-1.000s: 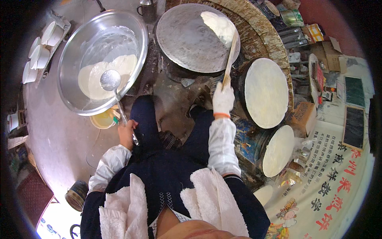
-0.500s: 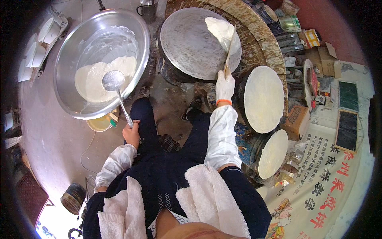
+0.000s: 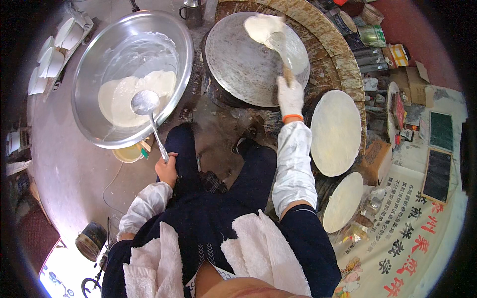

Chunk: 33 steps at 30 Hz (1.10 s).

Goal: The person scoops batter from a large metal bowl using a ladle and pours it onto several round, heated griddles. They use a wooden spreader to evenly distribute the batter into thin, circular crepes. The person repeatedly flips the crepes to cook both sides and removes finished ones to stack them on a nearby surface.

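Observation:
My left hand is closed round the handle of a metal ladle. The ladle's bowl hangs over a wide steel basin partly filled with pale batter. My right hand, in a white glove with an orange band at the wrist, grips a wooden batter spreader. Its blurred blade touches a lump of batter at the far side of a round grey griddle. A thin wet film of batter coats the griddle's right edge.
Right of my arm lie two more round griddles covered by thin pale pancakes, a larger pancake and a nearer pancake. A curved worn wooden rim borders the griddles. White tubs stand far left; a cardboard box sits right.
The spreader has swung leftward at the griddle's far side, pushing the batter lump left and leaving a wet film at the right edge. The ladle stays over the basin; the view has shifted slightly.

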Available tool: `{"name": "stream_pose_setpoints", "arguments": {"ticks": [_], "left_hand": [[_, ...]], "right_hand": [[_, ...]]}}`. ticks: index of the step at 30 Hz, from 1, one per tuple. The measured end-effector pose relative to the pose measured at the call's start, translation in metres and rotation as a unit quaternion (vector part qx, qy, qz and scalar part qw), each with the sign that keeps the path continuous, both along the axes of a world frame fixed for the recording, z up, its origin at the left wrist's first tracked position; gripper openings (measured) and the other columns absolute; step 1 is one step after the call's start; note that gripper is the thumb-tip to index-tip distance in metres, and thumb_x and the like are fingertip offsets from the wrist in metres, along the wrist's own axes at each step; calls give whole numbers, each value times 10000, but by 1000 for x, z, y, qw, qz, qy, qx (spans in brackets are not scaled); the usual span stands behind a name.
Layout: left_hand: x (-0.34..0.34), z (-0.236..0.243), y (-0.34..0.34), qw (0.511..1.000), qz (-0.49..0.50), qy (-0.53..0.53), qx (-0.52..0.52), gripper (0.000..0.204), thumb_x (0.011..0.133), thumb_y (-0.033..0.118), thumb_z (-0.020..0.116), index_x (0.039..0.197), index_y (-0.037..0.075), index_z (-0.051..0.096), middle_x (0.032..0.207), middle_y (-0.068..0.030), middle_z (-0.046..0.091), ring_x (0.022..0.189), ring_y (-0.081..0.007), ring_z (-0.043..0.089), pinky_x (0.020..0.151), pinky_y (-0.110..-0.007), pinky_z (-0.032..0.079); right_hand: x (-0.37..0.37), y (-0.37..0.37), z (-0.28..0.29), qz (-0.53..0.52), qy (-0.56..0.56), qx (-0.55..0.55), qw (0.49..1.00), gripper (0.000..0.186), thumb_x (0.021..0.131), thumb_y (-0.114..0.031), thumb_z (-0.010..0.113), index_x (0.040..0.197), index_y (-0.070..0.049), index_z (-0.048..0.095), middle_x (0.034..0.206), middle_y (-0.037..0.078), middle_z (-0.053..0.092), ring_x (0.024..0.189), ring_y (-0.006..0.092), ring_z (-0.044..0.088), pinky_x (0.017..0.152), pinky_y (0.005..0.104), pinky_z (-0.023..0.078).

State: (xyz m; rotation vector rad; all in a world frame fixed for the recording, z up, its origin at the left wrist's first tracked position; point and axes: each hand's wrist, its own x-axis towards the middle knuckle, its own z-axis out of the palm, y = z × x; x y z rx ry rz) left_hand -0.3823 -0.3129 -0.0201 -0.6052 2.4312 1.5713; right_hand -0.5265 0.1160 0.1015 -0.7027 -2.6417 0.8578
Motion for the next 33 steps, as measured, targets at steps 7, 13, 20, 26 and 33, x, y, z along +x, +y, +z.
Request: {"name": "stream_pose_setpoints", "arguments": {"ticks": [7,13,20,26,33], "left_hand": [[-1,5,9,1000,-16,12,-12,206,882,159,605,895,12,749,772,-56,689,728,-124,603,696,-288,472],[0,-1,15,999,15,25,-21,193,842,203,642,870,58,767,638,-79,633,627,-154,605,636,-325,467],[0,6,18,999,12,29,-31,184,842,194,641,860,56,761,626,-52,618,618,-126,578,622,-316,454],[2,2,17,999,12,29,-40,183,844,189,635,865,55,758,601,-54,591,594,-132,563,603,-325,444],[4,14,10,997,8,5,-79,205,862,185,613,876,33,750,695,-72,657,669,-148,608,659,-314,470]], "right_hand": [[-31,67,-17,43,-57,-124,990,414,915,-331,621,1189,-26,673,1013,243,706,978,382,677,869,401,501],[-26,-2,-8,171,-28,-35,984,425,937,-317,579,1305,-106,607,1105,273,666,1084,433,622,924,465,495],[-21,50,0,72,-64,62,993,421,936,-368,569,1229,-80,660,1030,279,672,1016,440,633,891,489,502],[-75,101,-14,164,-122,-62,977,479,927,-397,605,1218,-20,661,1055,258,700,1006,357,682,890,403,508],[11,35,-10,283,-69,-80,953,468,954,-314,583,1331,-37,595,1225,234,661,1179,329,632,1011,370,470]]}}
